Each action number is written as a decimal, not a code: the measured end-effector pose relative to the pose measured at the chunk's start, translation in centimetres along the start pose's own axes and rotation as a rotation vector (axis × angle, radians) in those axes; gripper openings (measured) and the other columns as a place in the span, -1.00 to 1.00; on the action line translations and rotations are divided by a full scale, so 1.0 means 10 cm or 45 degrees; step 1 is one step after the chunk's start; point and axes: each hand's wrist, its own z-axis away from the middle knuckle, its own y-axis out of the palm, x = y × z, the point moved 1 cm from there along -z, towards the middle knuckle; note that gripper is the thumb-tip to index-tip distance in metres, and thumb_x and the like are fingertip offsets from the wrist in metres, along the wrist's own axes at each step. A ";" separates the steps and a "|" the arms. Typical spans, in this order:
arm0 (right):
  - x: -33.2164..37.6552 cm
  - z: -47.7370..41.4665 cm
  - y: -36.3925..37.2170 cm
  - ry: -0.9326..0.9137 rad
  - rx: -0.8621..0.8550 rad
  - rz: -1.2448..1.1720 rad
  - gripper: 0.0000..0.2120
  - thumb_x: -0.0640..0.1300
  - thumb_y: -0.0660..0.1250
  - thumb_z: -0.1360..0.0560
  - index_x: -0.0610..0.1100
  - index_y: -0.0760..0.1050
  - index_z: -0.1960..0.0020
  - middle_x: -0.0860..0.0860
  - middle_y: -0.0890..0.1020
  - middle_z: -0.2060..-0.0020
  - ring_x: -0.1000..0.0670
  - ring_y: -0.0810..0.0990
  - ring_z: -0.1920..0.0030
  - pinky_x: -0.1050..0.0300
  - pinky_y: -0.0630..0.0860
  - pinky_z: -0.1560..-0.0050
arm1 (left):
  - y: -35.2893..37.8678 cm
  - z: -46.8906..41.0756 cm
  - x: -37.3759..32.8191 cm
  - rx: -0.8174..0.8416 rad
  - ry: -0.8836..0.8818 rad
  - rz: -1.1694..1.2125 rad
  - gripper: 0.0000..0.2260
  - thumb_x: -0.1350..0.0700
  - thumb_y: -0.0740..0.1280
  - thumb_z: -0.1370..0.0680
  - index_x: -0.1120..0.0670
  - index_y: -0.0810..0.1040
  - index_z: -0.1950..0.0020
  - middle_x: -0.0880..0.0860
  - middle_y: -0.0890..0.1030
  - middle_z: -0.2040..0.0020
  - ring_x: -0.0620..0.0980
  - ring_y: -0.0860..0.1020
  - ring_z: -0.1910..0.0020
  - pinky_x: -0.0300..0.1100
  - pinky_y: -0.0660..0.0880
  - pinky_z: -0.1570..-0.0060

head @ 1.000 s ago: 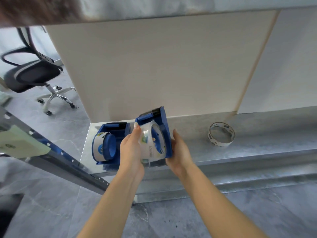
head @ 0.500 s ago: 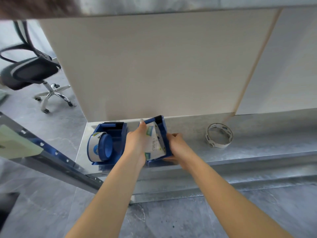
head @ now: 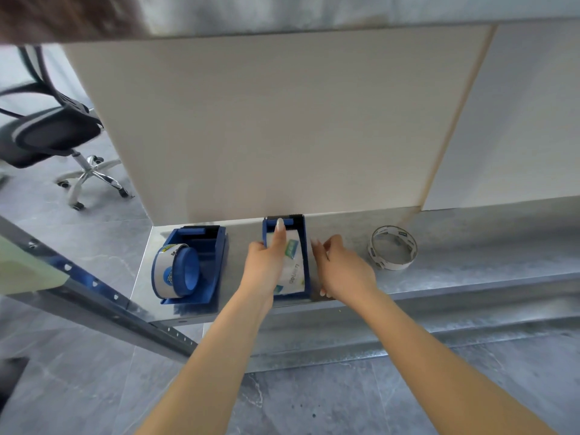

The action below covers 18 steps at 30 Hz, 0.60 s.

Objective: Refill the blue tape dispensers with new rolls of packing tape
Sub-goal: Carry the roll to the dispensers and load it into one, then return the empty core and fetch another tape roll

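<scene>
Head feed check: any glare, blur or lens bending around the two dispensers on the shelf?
Head view: the shiny grey metal shelf mirrors the left blue plastic tape dispenser at its front edge; soft, even light with faint shadows; wide-angle lens bows the cream panel's edges; the black office chair and the top-left corner are blurred; both hands at the right blue dispenser look sharp.

An office-like workspace — a black swivel chair point(head: 50, 136) stood at ten o'clock on grey tiled floor point(head: 94, 387), beside a pale partition panel point(head: 266, 120).
</scene>
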 end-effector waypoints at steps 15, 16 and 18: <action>-0.19 0.07 -0.48 -0.059 -0.336 -0.475 -0.81 -0.08 0.14 -0.58 -0.14 0.39 -0.13 0.02 0.54 0.17 -0.02 0.52 0.23 0.08 0.44 0.18 | -0.04 0.25 -0.27 -0.366 0.223 -0.097 -0.46 -0.06 0.33 -0.49 0.15 0.23 -0.35 0.10 0.27 -0.36 0.10 0.20 -0.39 0.02 0.20 -0.39; -0.24 0.07 -0.55 -0.046 -0.383 -0.519 -0.82 -0.10 0.15 -0.57 -0.14 0.39 -0.13 0.01 0.55 0.16 -0.03 0.53 0.23 0.08 0.44 0.18 | 0.00 0.30 -0.32 -0.339 0.344 -0.034 -0.52 -0.03 0.32 -0.50 0.11 0.26 -0.32 0.05 0.29 -0.31 0.07 0.23 -0.37 -0.01 0.24 -0.38; -0.35 0.06 -0.67 -0.014 -0.479 -0.648 -0.83 -0.13 0.16 -0.56 -0.12 0.38 -0.14 0.00 0.58 0.12 -0.04 0.54 0.20 0.12 0.44 0.15 | 0.14 0.40 -0.38 -0.180 0.591 0.083 -0.65 0.04 0.31 -0.53 0.01 0.30 -0.27 -0.03 0.31 -0.24 -0.12 0.33 -0.28 -0.29 0.33 -0.24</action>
